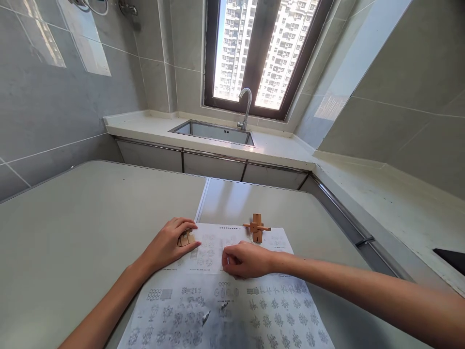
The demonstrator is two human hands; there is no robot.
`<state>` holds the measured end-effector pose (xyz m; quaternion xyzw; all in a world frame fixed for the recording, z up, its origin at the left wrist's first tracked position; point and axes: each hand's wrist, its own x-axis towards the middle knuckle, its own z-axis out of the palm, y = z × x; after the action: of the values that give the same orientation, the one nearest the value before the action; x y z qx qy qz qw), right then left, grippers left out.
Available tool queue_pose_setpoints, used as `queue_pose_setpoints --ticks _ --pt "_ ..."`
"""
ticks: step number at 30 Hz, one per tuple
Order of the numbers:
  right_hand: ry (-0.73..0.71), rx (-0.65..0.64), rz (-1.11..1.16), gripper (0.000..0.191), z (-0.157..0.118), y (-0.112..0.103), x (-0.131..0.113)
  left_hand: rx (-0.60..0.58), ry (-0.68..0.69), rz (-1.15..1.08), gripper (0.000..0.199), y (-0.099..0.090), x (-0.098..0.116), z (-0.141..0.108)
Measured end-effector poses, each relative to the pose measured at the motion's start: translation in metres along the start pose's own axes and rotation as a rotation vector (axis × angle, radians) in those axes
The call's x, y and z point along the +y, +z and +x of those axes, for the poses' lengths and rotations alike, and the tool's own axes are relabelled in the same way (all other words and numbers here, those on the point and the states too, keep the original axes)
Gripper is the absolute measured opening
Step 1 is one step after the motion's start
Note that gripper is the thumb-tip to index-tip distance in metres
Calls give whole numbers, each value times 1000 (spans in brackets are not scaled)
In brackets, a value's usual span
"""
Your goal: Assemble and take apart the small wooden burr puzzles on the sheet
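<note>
Sheet (214, 286) of printed drawings, running off the bottom of view, so the tabletop's (90, 228) near edge isn't visible. Two small torn-looking spots (206, 318) on its near half. A line crosses the sheet further up; fold or second page, can't tell.

Right hand (247, 260) comes in from the right, resting on or just over the middle of the sheet's far half. Fingers curled in, narrow, tips tucked under; can't tell if anything small is pinched there.

Left hand (169, 241) at the sheet's far left corner, thumb on the near side and fingers on the far side of some light wooden blocks (186, 238), closed round them. Blocks partly hidden, no count.

Darker wooden cross (256, 228) lies over the sheet's far edge, toward the far right corner, beyond the right hand, apart from both hands.

Step in hand, my read: left steadies the blocks while right sits at the drawings, maybe marking a spot. Working the blocks from here would call for right to uncurl and reach across leftward, and left to loosen enough to expose a piece.

Beyond the tabletop's far edge: counter (145, 125) with sink (214, 131) and faucet (249, 104), then window (250, 63), tall buildings outside.
</note>
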<state>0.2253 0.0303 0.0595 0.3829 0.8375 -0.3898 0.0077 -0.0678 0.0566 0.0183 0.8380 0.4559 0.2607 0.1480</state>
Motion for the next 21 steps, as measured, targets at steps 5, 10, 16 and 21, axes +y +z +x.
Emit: queue_pose_setpoints --ticks 5,10,16,21 --pt "-11 93 246 8 -4 9 10 4 -12 48 40 -7 -10 -1" --pt "-25 252 521 18 -7 24 24 6 31 126 34 -11 -10 -3" --pt "-65 497 849 39 -11 45 41 78 167 226 37 -12 2 -2" --pt "-51 691 943 45 -16 43 47 138 252 201 27 -5 21 -1"
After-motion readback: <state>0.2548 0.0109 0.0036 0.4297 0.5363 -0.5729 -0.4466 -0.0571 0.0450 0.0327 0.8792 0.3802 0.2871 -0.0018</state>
